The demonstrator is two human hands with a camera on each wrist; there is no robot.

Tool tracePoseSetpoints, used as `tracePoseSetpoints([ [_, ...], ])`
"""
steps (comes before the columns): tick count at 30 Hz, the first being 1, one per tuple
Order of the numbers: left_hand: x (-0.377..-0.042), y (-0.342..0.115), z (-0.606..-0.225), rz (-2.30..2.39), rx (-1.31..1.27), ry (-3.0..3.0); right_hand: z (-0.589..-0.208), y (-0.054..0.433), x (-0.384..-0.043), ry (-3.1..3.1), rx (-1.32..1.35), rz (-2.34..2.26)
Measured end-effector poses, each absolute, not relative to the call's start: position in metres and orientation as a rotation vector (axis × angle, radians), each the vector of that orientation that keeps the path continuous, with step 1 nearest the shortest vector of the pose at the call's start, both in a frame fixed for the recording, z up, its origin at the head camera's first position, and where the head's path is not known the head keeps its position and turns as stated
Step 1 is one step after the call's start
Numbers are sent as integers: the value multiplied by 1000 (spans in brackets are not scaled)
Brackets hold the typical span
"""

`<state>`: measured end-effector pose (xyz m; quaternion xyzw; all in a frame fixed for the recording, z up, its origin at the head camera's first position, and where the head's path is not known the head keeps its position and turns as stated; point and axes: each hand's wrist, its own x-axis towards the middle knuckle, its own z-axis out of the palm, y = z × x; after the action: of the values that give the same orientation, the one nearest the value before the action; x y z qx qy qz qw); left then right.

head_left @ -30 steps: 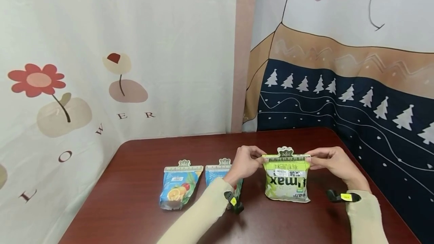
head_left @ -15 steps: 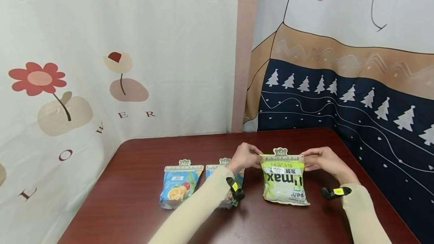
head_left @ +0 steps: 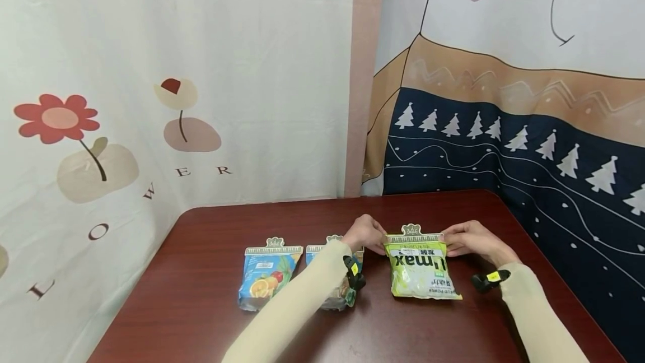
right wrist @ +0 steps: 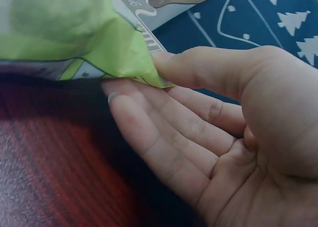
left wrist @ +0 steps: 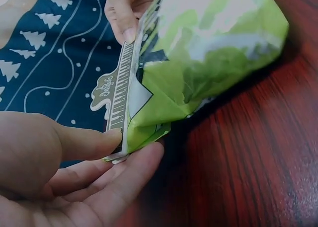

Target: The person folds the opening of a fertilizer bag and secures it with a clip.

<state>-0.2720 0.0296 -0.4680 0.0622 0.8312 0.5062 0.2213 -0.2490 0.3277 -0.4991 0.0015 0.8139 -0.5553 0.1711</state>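
Note:
A green and white bag of printed plastic lies toward the right of the table, its lettering upside down. A ruler-marked sealing clip with a crown-shaped tab runs across its folded top edge. My left hand pinches the left end of that clipped edge; in the left wrist view the thumb presses on the clip, with fingers underneath. At the other end, my right hand pinches the corner. The right wrist view has the right thumb on top of the bag and the fingers below it.
Left of the hands, a blue bag with printed fruit lies on the dark red table, closed by a similar clip. A second blue bag beside it is partly hidden by the left forearm. Printed curtains stand behind the table.
Both hands have brought the green bag slightly left and lowered its clipped edge, so it now lies flatter toward the table. The blue bags have stayed in place.

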Motion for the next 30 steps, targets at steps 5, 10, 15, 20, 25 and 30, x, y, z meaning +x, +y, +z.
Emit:
tracePoseSetpoints([
  [5,-273,29,-471,1353,163,2303,-502,323,-250,2326,52,-1565],
  [10,-273,28,-468,1317,167,2301,-500,322,-250,2352,88,-1546],
  [15,-272,26,-465,1280,188,2326,-498,321,-252,2421,32,-1446],
  [20,-272,23,-462,1248,241,2489,-491,318,-252,2528,-63,-1315],
  [25,-273,13,-448,1134,386,2735,-478,317,-251,2698,-140,-1203],
  [30,-276,-7,-432,1048,489,2901,-462,318,-247,2904,-183,-1081],
])
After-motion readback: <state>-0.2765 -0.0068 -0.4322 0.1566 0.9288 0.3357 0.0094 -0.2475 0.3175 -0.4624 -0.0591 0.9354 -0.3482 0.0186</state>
